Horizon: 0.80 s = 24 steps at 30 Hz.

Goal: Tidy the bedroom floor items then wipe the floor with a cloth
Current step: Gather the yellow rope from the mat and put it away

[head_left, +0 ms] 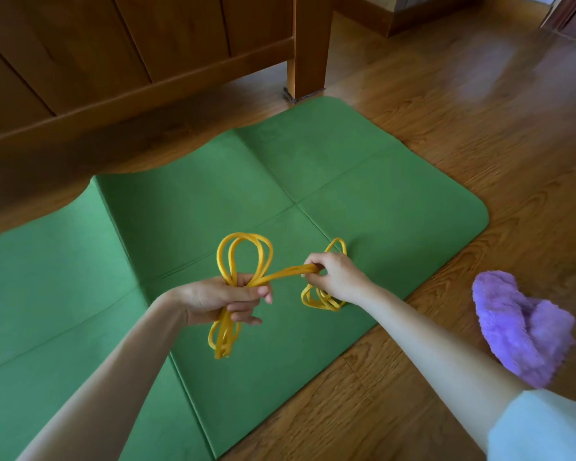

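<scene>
Both hands, the left hand point(225, 299) gripping looped yellow cord point(243, 257) and the right hand point(333, 276) pinching its strand, bundle it above the green mat point(180, 211), seemingly mid-tidying, with winding next.

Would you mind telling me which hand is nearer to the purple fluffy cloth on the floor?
Right. The right hand grips the yellow band over the green mat, just left of the purple fluffy cloth; the left hand holds the band's loops farther left.
</scene>
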Each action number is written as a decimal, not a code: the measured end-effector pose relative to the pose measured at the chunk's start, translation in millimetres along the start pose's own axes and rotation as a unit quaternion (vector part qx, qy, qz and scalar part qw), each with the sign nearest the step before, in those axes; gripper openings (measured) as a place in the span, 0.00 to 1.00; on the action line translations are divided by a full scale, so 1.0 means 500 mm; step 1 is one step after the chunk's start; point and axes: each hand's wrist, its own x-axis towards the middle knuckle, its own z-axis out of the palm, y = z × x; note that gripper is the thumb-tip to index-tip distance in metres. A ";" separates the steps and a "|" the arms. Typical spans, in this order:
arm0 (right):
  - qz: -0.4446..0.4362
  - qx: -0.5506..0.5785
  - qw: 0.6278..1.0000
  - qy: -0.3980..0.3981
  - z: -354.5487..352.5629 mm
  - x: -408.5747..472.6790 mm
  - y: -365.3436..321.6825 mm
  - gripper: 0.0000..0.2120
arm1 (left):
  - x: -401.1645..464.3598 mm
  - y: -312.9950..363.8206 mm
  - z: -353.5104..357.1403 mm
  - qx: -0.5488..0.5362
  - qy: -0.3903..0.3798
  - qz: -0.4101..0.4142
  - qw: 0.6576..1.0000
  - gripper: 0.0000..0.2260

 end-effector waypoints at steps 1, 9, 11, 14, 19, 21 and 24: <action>0.033 0.041 0.998 -0.034 -0.003 -0.001 -0.001 0.06 | -0.008 -0.002 -0.007 -0.009 0.004 0.003 1.000 0.16; -0.002 0.316 0.936 -0.155 -0.045 -0.014 -0.099 0.08 | -0.011 -0.024 -0.026 0.148 0.300 0.094 0.938 0.06; -0.010 0.346 0.928 -0.139 -0.055 -0.011 -0.129 0.09 | 0.000 -0.023 -0.010 0.171 0.313 0.124 0.926 0.05; 0.002 0.437 0.895 -0.093 -0.061 -0.010 -0.168 0.08 | 0.019 -0.013 0.018 0.161 0.289 0.178 0.927 0.15; 0.048 0.477 0.876 -0.043 -0.066 -0.013 -0.198 0.06 | 0.046 0.021 0.046 0.045 0.290 0.241 0.925 0.18; 0.047 0.446 0.894 -0.023 -0.065 -0.017 -0.205 0.05 | 0.051 0.034 0.054 0.043 0.276 0.249 0.927 0.12; 0.007 0.334 0.941 0.047 -0.062 -0.019 -0.212 0.05 | 0.061 0.042 0.076 0.059 0.254 0.236 0.936 0.12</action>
